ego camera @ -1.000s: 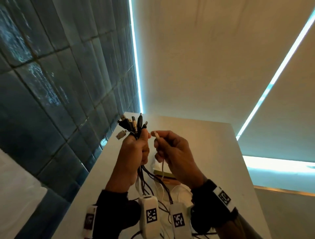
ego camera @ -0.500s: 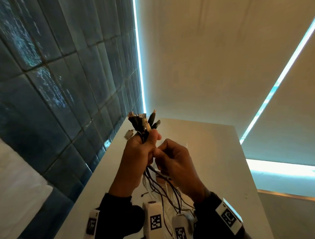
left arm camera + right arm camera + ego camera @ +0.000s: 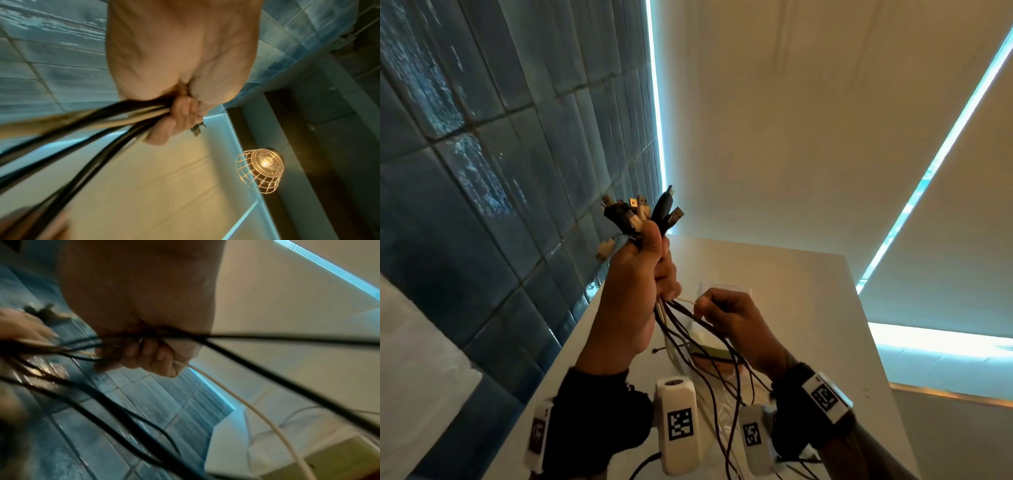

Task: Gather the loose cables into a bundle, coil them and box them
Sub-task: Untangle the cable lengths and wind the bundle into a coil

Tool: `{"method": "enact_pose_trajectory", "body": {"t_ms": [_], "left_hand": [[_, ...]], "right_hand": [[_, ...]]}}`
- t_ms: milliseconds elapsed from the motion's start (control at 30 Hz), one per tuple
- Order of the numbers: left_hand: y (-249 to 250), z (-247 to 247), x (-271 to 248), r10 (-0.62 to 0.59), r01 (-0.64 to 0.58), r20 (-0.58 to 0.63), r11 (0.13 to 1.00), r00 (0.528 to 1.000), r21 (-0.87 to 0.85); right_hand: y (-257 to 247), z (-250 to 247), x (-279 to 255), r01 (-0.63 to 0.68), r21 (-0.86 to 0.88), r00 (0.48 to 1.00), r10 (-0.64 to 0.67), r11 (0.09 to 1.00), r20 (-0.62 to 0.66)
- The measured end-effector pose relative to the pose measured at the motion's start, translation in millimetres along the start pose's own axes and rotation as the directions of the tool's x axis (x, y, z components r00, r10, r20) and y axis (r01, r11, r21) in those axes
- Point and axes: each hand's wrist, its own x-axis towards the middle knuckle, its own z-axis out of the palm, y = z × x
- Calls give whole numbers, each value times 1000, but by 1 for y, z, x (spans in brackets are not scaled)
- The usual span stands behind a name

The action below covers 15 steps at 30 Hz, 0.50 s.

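My left hand (image 3: 643,270) is raised above the table and grips a bundle of cables (image 3: 640,214) just under their plugs, which fan out above my thumb. Black and white strands (image 3: 688,329) hang from that fist toward the table. In the left wrist view the curled fingers (image 3: 176,120) clamp the dark cables (image 3: 86,118). My right hand (image 3: 726,311), lower and to the right, holds a white cable (image 3: 686,300) and several dark strands. The right wrist view shows the white cable (image 3: 236,397) leaving its curled fingers (image 3: 150,356). An open box (image 3: 710,346) sits on the table under the strands, mostly hidden.
The white table (image 3: 808,308) runs away from me, with a blue tiled wall (image 3: 482,171) along its left edge. A lit wire-cage lamp (image 3: 261,168) hangs nearby. A clear plastic sleeve (image 3: 722,287) lies on the table beyond my hands.
My left hand has lifted the bundle of plugs higher. My right hand has slid down off the plug end and now holds the strands below the left fist.
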Motion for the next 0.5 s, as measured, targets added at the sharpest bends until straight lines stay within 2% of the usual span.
{"method": "enact_pose_trajectory", "body": {"t_ms": [100, 200, 333, 500], "left_hand": [[14, -3, 0, 18, -17, 64, 1000, 998, -12], [22, -9, -3, 20, -14, 144, 999, 989, -39], [28, -12, -6, 76, -66, 127, 994, 989, -83], [34, -24, -4, 77, -62, 115, 989, 990, -132]], "right_hand": [[27, -3, -1, -51, -41, 999, 50, 998, -18], [48, -6, -3, -75, -107, 992, 63, 991, -105], [71, -11, -4, -148, -129, 971, 120, 981, -205], [98, -21, -19, -334, -181, 928, 289, 925, -234]]}}
